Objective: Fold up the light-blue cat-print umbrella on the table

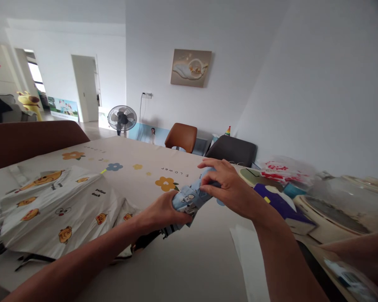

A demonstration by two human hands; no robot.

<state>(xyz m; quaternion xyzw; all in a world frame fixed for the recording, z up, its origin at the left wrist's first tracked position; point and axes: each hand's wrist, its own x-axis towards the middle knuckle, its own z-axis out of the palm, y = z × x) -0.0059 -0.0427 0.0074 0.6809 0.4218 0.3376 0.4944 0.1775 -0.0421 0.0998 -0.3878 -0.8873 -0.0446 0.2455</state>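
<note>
A folded light blue umbrella (189, 199) with a cartoon print is held over the table, tilted, its far end up to the right. My left hand (164, 212) wraps round its lower part, where black-and-white rib ends stick out below. At the upper end, my right hand (223, 180) pinches the blue fabric between thumb and fingers, with other fingers raised. To the left lies a loosely folded white umbrella (78, 209) printed with yellow ducks, its dark ribs showing at the near edge. My left forearm covers part of it.
A pale flower-print cloth covers the table (138, 153). On the right stand a purple box (282, 205), a plastic bag (283, 170) and a clear-lidded container (337, 209). White paper (247, 256) lies by my right forearm. Chairs (181, 136) and a fan (122, 118) stand beyond.
</note>
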